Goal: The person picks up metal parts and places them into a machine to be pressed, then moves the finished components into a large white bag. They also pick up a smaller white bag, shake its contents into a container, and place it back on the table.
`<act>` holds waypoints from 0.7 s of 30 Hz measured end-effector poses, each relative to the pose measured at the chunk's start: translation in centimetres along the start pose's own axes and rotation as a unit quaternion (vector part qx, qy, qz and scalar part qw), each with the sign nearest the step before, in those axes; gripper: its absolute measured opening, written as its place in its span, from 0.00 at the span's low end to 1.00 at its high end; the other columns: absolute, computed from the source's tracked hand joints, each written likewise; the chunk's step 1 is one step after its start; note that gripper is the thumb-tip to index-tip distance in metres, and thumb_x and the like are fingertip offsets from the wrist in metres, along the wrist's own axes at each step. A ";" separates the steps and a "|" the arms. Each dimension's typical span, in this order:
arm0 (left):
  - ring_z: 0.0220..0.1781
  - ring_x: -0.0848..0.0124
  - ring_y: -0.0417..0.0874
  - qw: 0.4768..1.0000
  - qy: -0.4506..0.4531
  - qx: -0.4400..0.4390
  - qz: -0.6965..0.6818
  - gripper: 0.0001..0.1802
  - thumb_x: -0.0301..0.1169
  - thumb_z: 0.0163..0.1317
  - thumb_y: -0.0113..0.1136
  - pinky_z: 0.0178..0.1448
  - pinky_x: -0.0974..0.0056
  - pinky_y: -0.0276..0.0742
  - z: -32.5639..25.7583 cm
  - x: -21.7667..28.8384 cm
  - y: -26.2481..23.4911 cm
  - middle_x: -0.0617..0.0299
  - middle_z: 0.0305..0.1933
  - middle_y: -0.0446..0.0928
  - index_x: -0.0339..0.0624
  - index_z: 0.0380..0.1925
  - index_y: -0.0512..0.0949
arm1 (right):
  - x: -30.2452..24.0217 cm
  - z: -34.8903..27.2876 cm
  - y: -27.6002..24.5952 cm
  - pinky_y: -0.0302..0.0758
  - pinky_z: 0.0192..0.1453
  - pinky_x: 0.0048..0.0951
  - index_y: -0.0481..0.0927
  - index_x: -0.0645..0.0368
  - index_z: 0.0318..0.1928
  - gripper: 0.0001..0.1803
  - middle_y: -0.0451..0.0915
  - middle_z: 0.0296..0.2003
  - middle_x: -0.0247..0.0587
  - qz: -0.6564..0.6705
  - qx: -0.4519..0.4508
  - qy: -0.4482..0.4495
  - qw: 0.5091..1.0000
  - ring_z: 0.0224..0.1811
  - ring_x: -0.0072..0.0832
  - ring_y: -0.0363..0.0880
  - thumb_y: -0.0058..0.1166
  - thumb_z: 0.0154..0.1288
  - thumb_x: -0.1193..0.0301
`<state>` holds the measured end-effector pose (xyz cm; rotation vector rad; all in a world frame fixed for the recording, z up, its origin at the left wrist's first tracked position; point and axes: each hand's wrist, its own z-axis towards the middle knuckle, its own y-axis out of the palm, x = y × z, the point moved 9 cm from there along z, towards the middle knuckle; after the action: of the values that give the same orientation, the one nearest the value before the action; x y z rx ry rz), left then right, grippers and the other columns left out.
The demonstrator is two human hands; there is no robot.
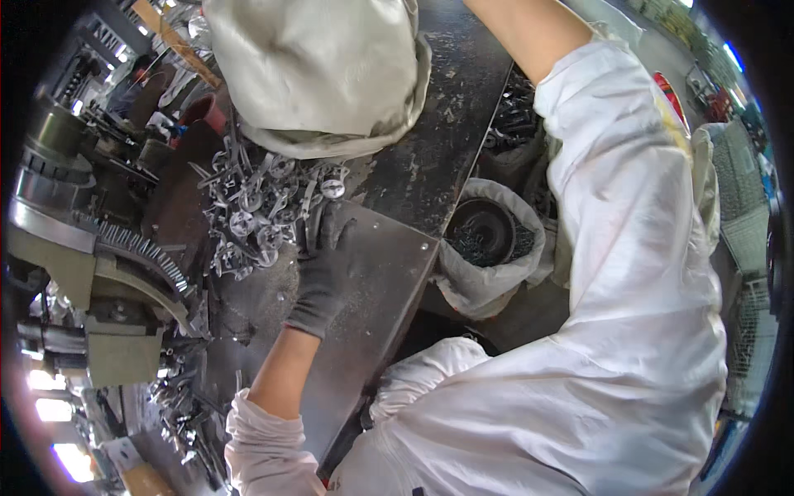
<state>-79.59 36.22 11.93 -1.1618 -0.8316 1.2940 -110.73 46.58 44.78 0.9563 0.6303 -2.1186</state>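
White sleeves frame the gloved left hand (322, 256), fingers spread among metal parts (252, 219) piled on the table (389, 273); sharp edges might snag the glove; right hand unseen.

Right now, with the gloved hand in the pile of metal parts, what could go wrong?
1. The left hand reaches into a tangled pile of small metal parts; edges might cut through the dark glove.
2. The pile lies close beside a toothed machine wheel; a sleeve or finger could catch if it turns.
3. Parts lie near the edge of the metal table and could slide off toward the white sack below.
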 end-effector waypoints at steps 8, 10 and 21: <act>0.83 0.42 0.52 0.997 -0.005 0.047 -0.061 0.30 0.43 0.65 0.66 0.84 0.39 0.47 1.5 -0.5 -1.1 0.44 0.82 0.54 0.45 0.65 0.76 | -0.2 -0.5 -2.4 0.73 0.70 0.33 0.72 0.53 0.68 0.21 0.78 0.60 0.41 -0.255 -0.001 -0.057 0.965 0.62 0.28 0.77 0.47 0.81 0.63; 0.82 0.46 0.56 0.995 -0.018 0.051 -0.087 0.29 0.43 0.66 0.65 0.84 0.43 0.51 2.1 -1.9 -1.0 0.44 0.80 0.58 0.44 0.65 0.76 | -0.1 -0.8 -3.2 0.74 0.69 0.35 0.74 0.54 0.66 0.20 0.80 0.58 0.41 -0.259 0.012 -0.059 0.964 0.61 0.29 0.79 0.48 0.80 0.63; 0.73 0.60 0.70 0.808 -0.079 0.208 -0.546 0.27 0.38 0.77 0.56 0.76 0.56 0.69 10.4 -8.0 -8.9 0.46 0.72 0.69 0.36 0.69 0.69 | 6.4 -9.9 2.9 0.78 0.65 0.40 0.83 0.57 0.56 0.15 0.87 0.48 0.40 -0.238 0.048 -0.078 0.967 0.55 0.33 0.85 0.55 0.74 0.66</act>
<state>-88.17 31.08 24.23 -0.0934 -1.0298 0.5217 -107.21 48.79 33.32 0.7273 0.7381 -2.6392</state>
